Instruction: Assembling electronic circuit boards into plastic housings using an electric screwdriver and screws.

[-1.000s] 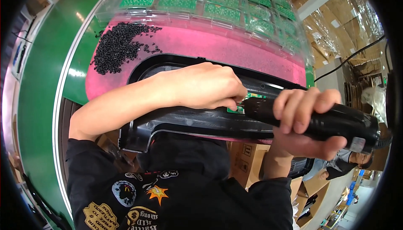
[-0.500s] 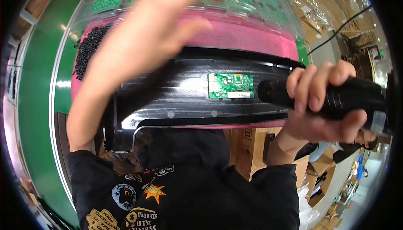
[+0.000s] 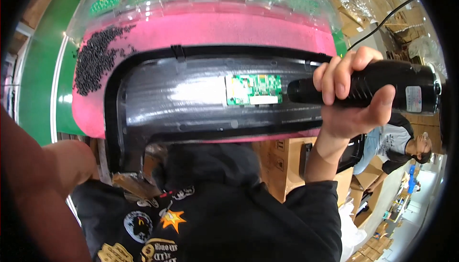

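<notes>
- Since the earlier frames, the left arm has withdrawn from over the black shell (image 3: 177, 118); the left forearm (image 3: 33, 190) now looms close to the camera at the near left.
- The right hand (image 3: 351, 92) remains clamped around the black handheld tool (image 3: 409, 78), fingers wrapped over its far side, thumb along the near side.
- Hands well apart. The left hand cannot be seen, so its state cannot be told.
- The tool lies roughly level, its narrow end directed left towards the green circuit board (image 3: 265, 87). In this view the end appears just beside the board's right edge; contact with the shell below cannot be determined.
- The circuit board lies inside the shell, right of its middle, with a white strip along its near edge.
- The shell rests hollow side up on the pink mat (image 3: 205, 30), its bent end at the near left.
- Loose pile of small black parts (image 3: 95, 59) on the mat, far left of the shell.
- Clear trays (image 3: 229, 4) with green boards stand along the far side.
- Co-worker (image 3: 392, 140) at the right, well apart from the tool.
- Cardboard box (image 3: 287, 171) below the mat's near right.
</notes>
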`<action>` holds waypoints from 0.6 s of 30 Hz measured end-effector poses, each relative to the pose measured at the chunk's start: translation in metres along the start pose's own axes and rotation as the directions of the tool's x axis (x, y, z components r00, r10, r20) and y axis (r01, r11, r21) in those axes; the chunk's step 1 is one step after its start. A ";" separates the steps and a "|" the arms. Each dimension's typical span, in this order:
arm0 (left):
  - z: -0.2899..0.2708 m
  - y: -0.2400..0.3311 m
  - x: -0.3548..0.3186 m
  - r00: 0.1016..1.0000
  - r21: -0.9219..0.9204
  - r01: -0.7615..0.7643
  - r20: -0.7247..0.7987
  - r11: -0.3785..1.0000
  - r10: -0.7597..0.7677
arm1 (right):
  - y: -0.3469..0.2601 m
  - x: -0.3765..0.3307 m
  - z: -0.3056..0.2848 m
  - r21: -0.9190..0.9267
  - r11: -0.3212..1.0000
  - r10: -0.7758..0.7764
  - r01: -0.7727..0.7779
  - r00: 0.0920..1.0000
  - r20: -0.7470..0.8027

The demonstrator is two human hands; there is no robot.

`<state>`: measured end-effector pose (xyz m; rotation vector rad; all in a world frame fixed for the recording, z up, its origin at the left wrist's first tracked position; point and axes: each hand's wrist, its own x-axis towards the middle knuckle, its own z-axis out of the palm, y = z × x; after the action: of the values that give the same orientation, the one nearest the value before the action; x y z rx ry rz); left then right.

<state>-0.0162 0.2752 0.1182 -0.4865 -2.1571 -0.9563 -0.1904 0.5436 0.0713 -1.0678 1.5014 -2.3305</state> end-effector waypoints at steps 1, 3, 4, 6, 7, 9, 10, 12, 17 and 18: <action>0.000 -0.003 0.003 1.000 0.005 -0.017 -0.015 1.000 0.017 | -0.003 0.001 -0.002 0.007 1.000 0.002 -0.002 1.000 -0.009; -0.005 -0.012 0.009 0.997 0.041 -0.059 -0.039 0.997 0.060 | 0.004 0.000 -0.002 0.012 1.000 0.009 -0.009 1.000 0.025; -0.006 -0.014 0.013 0.995 0.052 -0.081 -0.053 0.995 0.084 | 0.004 0.001 -0.002 0.002 1.000 0.002 -0.002 1.000 0.024; -0.009 -0.017 0.021 0.987 0.087 -0.133 -0.083 0.987 0.141 | 0.000 0.001 0.005 -0.043 0.998 -0.036 0.036 0.999 -0.017; -0.015 -0.022 0.027 0.977 0.120 -0.175 -0.100 0.977 0.187 | 0.004 0.001 0.006 -0.028 0.998 -0.050 0.050 0.999 -0.006; -0.031 -0.033 0.039 0.945 0.201 -0.261 -0.147 0.944 0.293 | 0.002 -0.002 0.023 -0.036 0.999 -0.024 0.023 0.999 -0.024; -0.030 -0.032 0.049 0.915 0.262 -0.312 -0.178 0.913 0.363 | 0.003 -0.005 0.018 -0.027 1.000 -0.014 0.013 1.000 -0.022; -0.041 -0.033 0.071 0.851 0.333 -0.399 -0.213 0.854 0.480 | -0.001 -0.013 0.016 0.000 1.000 0.014 -0.014 1.000 -0.028; -0.057 -0.030 0.071 0.802 0.447 -0.409 -0.240 0.796 0.547 | -0.004 -0.014 0.014 0.036 0.999 0.035 -0.035 0.999 0.016; -0.053 -0.030 0.064 0.811 0.454 -0.389 -0.244 0.802 0.531 | -0.004 -0.012 0.016 0.018 1.000 0.022 -0.022 1.000 0.017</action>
<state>-0.0522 0.2188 0.1765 -0.5634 -1.7034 -0.2950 -0.1704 0.5395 0.0730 -1.0581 1.4761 -2.3099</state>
